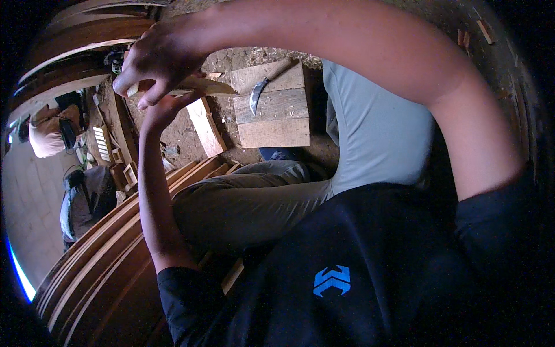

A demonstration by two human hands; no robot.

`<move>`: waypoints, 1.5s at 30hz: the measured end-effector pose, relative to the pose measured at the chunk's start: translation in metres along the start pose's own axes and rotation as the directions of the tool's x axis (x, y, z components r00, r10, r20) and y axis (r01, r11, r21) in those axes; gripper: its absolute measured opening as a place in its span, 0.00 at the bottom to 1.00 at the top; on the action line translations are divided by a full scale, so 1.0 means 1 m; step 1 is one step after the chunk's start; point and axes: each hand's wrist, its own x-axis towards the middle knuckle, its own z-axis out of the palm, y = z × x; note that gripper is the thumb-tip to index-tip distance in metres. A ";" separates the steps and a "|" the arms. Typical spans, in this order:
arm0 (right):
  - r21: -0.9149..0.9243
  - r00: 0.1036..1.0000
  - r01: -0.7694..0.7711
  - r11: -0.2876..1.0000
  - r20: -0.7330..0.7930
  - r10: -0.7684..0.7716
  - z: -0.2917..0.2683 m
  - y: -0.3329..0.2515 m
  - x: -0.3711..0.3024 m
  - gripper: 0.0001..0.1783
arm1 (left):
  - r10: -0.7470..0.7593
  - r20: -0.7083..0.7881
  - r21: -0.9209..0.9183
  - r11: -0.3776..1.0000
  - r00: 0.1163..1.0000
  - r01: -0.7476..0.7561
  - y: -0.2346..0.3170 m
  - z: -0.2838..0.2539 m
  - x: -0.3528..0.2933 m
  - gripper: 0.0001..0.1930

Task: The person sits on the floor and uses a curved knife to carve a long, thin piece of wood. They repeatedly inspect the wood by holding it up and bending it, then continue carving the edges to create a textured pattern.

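My right hand (159, 61) reaches across from the right at the upper left, its fingers bent over a pale piece of wood (217, 88). Just below it my left hand (165, 111) holds the same piece from the near side, partly covered by the right hand. One end of the wood shows by the right fingertips; the other tapers toward a low work block of planks (272, 133). On that block lies a knife with a curved blade (254, 98) and a dark handle, touched by neither hand.
A short pale board (205, 124) lies on the earth floor left of the block. Long stacked planks (107, 254) run along my left side, with more timber (87, 37) at the upper left. Bags (87, 199) stand farther left. Wood shavings (260, 56) litter the ground.
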 end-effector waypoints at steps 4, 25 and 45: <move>0.013 0.999 -0.052 0.999 -0.012 0.052 -0.002 0.003 -0.009 0.22 | 0.004 0.031 -0.009 1.000 1.000 -0.004 0.008 0.003 0.009 0.30; 0.019 0.995 0.030 0.999 -0.099 -0.028 0.001 -0.002 -0.004 0.21 | -0.049 0.005 0.029 0.998 0.999 0.049 -0.017 -0.002 0.004 0.31; -0.125 0.996 -0.079 0.989 0.026 0.082 -0.006 -0.013 -0.004 0.22 | 0.002 0.023 -0.180 0.984 1.000 0.002 0.018 -0.001 -0.007 0.23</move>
